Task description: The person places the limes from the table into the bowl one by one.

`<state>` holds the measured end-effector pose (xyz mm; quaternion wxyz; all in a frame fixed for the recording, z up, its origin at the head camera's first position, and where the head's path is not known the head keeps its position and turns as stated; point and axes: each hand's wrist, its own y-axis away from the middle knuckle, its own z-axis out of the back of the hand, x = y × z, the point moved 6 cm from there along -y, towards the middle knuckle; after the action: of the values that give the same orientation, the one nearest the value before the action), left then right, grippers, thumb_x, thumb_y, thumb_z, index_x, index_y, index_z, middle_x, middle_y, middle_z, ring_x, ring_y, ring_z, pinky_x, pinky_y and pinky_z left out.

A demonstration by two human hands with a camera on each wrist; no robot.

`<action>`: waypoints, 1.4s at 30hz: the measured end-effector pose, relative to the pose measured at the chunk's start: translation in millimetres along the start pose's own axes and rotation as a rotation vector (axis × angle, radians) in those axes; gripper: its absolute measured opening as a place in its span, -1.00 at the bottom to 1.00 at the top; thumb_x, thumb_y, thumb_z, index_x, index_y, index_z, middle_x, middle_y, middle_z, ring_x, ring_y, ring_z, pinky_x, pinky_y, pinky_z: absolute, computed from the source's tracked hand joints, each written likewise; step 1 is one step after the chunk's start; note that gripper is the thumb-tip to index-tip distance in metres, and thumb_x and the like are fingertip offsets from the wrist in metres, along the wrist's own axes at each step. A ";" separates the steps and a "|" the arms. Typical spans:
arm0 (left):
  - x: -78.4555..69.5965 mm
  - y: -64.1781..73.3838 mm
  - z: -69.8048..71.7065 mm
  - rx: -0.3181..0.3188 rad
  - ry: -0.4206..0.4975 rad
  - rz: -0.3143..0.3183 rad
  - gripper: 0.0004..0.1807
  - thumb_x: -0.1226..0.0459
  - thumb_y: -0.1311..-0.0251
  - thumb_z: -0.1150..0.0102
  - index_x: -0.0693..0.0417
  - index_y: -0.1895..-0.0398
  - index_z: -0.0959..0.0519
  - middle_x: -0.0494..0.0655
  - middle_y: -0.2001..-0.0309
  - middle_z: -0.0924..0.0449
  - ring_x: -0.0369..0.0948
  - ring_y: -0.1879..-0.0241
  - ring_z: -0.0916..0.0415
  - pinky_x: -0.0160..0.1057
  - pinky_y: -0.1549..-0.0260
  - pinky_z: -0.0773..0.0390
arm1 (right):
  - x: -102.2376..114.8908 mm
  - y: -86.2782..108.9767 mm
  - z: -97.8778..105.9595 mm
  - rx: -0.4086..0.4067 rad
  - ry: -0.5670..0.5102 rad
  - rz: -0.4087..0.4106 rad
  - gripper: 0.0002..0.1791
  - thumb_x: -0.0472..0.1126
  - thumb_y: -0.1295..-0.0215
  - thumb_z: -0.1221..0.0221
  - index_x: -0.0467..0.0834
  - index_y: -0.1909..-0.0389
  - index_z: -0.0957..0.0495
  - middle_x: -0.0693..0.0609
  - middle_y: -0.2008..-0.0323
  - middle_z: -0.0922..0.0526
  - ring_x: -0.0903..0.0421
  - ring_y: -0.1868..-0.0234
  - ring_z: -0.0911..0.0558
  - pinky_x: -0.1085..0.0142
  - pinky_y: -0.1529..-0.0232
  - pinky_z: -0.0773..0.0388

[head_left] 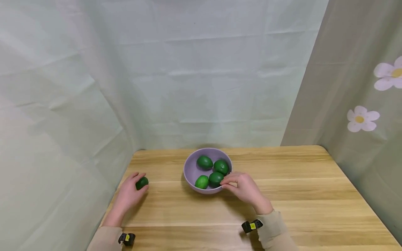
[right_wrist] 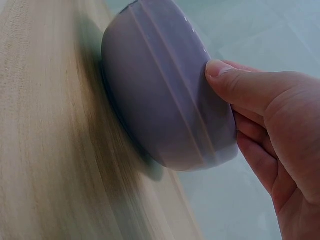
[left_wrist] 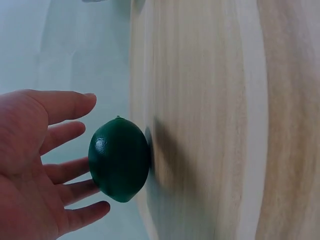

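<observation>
A purple bowl (head_left: 192,171) stands near the back middle of the table. In it lie three dark green limes (head_left: 205,162) and one brighter green lime (head_left: 202,182). My right hand (head_left: 244,188) pinches the bowl's right front rim. In the right wrist view the thumb lies against the bowl's outer wall (right_wrist: 155,95), with the other fingers partly hidden behind the rim. At the left, another dark green lime (left_wrist: 120,160) rests on the table. Around it my left hand (head_left: 132,191) is spread; in the left wrist view the thumb stands apart from the lime and some fingertips reach behind it.
The wooden table (head_left: 301,195) has rounded back corners. Pale curtains (head_left: 201,87) hang behind it and at the left, and a flowered curtain (head_left: 361,146) hangs at the right. A small black device with a yellow label (head_left: 252,226) sits at each wrist.
</observation>
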<state>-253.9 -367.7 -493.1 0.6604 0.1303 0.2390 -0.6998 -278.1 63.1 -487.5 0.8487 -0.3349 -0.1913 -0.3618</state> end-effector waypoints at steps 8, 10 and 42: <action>4.0 -4.7 -2.1 0.014 -0.014 0.018 -0.39 0.29 -0.42 -0.37 0.38 -0.44 -0.48 0.52 -0.36 -0.41 0.43 -0.28 -0.44 0.43 -0.19 -0.57 | 2.0 -2.1 1.0 0.005 -0.005 -0.020 -0.92 -0.21 -0.32 -0.50 -0.05 0.19 -0.87 0.15 0.12 -0.83 0.11 -0.02 -0.76 0.11 -0.21 -0.72; 3.7 -4.4 -2.2 0.006 -0.013 0.019 -0.40 0.29 -0.41 -0.37 0.38 -0.43 -0.49 0.51 -0.33 -0.44 0.41 -0.25 -0.48 0.41 -0.17 -0.59 | 1.7 -2.1 0.9 0.006 -0.005 -0.024 -0.92 -0.21 -0.33 -0.50 -0.05 0.19 -0.87 0.15 0.12 -0.83 0.11 -0.02 -0.76 0.11 -0.20 -0.72; 18.2 -1.8 -3.1 -0.008 -0.032 0.121 -0.41 0.21 -0.43 -0.34 0.32 -0.43 -0.52 0.50 -0.32 -0.49 0.40 -0.19 -0.53 0.39 -0.04 -0.62 | -1.7 0.8 -2.0 -0.019 -0.004 0.002 -0.91 -0.21 -0.31 -0.51 -0.04 0.19 -0.87 0.22 0.14 -0.83 0.11 -0.04 -0.76 0.04 -0.29 -0.67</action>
<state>-257.7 -381.8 -504.5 0.7058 0.1310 0.2229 -0.6596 -278.4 62.9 -490.2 0.8455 -0.3437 -0.1894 -0.3621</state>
